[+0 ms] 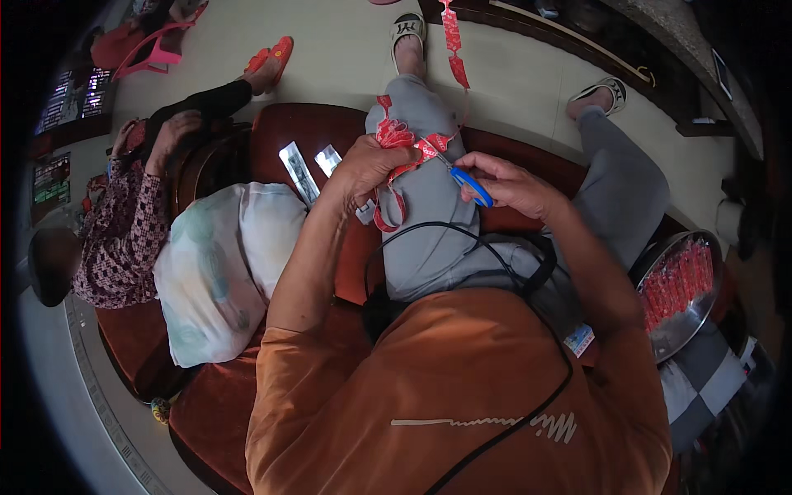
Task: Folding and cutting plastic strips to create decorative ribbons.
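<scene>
My left hand (370, 166) grips a bunch of red printed ribbon (393, 133) above my thigh. Part of the ribbon hangs in a loop below that hand, and another length trails up past my knee towards the top of the picture. My right hand (510, 185) holds small scissors with blue handles (471, 187). Their blades meet the ribbon just right of my left thumb; whether they are apart or together is too small to tell.
Clear plastic packets (299, 173) and a pale patterned cushion (213, 272) lie on the red-brown seat at left. Beyond sits another person (124, 247). At right stands a metal tray (711, 297) of red wrapped pieces. A black cable (433, 224) crosses my lap.
</scene>
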A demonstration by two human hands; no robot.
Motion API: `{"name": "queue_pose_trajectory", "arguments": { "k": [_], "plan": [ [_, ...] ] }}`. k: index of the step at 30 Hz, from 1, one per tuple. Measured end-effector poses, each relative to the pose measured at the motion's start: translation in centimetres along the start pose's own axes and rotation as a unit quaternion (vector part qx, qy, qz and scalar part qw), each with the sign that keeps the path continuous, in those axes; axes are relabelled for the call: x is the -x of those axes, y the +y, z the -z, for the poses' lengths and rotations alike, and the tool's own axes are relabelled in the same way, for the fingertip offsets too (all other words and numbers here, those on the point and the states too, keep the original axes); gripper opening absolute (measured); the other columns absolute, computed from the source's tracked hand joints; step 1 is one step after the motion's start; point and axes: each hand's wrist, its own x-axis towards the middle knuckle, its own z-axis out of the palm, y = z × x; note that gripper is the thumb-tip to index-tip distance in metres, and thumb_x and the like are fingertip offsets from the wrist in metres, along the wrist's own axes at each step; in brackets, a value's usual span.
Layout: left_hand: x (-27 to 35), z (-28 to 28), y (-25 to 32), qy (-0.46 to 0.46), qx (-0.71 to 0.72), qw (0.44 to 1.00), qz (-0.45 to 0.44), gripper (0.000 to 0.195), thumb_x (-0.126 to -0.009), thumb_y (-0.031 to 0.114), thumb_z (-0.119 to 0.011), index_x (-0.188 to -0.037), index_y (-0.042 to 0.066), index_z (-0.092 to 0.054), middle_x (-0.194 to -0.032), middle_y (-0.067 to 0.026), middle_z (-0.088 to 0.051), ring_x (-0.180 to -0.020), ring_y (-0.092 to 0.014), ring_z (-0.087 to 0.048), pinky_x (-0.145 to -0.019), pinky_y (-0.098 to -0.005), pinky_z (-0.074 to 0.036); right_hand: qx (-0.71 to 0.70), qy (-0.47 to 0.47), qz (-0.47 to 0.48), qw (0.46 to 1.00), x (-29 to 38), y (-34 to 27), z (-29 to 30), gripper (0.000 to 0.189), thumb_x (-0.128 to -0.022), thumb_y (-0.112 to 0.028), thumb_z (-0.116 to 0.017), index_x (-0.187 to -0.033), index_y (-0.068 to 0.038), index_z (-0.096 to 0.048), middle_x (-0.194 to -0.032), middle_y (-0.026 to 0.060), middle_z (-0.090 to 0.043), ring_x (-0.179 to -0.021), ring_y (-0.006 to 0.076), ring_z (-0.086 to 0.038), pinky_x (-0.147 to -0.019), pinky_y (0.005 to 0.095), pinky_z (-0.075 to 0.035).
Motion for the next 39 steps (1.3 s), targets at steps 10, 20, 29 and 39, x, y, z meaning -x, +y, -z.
{"name": "queue_pose_trajectory", "arguments": {
  "k": [10, 20, 29, 39],
  "plan": [
    [-0.3, -0.4, 0.4, -0.001, 0.0, 1.0, 0.001, 0.007, -0.082, 0.006, -0.073, -0.088, 0.005, -0.07, -0.069, -0.0009, -0.065, -0.053, -0.005, -0.051, -0.046, -0.0161, -0.04, -0.03, 0.018, 0.049, 0.998, -0.4, 1.1, 0.0, 0.035, -0.099, -0.019, -0.058, -0.131, -0.005, -0.052, -0.098, 0.0034, -0.066, -0.087, 0.0079, -0.058, -0.074, 0.0194, -0.041],
    [0.5, 0.8, -0.5, 0.001, 0.014, 1.0, -0.028, 0.008, -0.079, 0.007, -0.075, -0.084, 0.002, -0.073, -0.067, -0.0018, -0.066, -0.05, -0.006, -0.05, -0.045, -0.0183, -0.039, 0.003, 0.037, 0.103, 0.994, -0.3, 2.2, -1.1, 0.035, -0.096, -0.011, -0.059, -0.13, -0.003, -0.053, -0.098, 0.0061, -0.066, -0.088, 0.0109, -0.06, -0.078, 0.0222, -0.046],
    [5.0, 2.2, 1.0, -0.013, 0.08, 0.983, -0.166, 0.012, -0.087, 0.012, -0.074, -0.095, 0.003, -0.071, -0.074, -0.0015, -0.067, -0.047, -0.002, -0.04, -0.041, -0.0165, -0.026, 0.545, 0.358, 0.051, 0.757, 8.0, 5.4, -1.6, 0.039, -0.087, -0.011, -0.065, -0.125, -0.007, -0.059, -0.096, 0.0164, -0.065, -0.071, 0.0308, -0.064, -0.066, 0.0401, -0.051],
    [11.6, 1.1, 4.5, -0.11, 0.196, 0.904, -0.364, 0.018, -0.099, 0.017, -0.062, -0.106, 0.002, -0.067, -0.072, -0.001, -0.057, -0.047, -0.004, -0.033, -0.043, -0.0182, -0.026, 0.352, 0.281, 0.231, 0.862, 5.6, -1.1, -6.2, 0.044, -0.098, -0.027, -0.059, -0.134, -0.003, -0.054, -0.112, 0.0181, -0.063, -0.101, 0.0285, -0.063, -0.089, 0.0382, -0.051]
  ]
}}
